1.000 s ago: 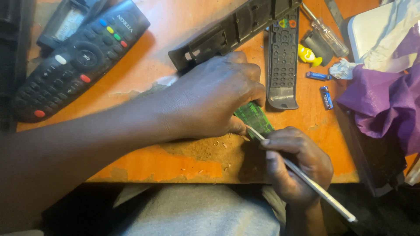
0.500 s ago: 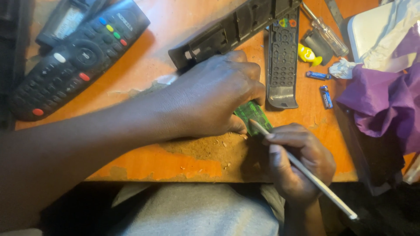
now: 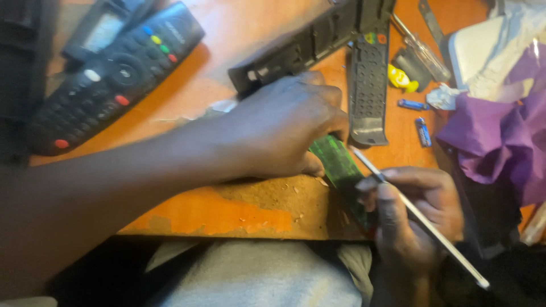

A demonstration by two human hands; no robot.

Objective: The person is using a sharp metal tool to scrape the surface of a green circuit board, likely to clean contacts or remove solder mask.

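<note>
The green circuit board (image 3: pixel 340 165) lies under the left hand (image 3: pixel 284 128), whose fingers press it; the right hand (image 3: pixel 418 213) pinches a thin metal tool (image 3: pixel 421 219) just beside it.

Right hand (image 3: pixel 418 213) shifted slightly up and in along table edge, thumb now higher against green circuit board (image 3: pixel 341 167). Thin metal tool (image 3: pixel 421 219) re-angled: tip moved from board's near end up toward its upper right edge, just below grey keypad shell (image 3: pixel 368 85); far end now lower right in view. Left hand (image 3: pixel 284 128) rolled slightly, knuckles nearer black remote casing (image 3: pixel 307 48), fingertips pressing farther along board.
</note>
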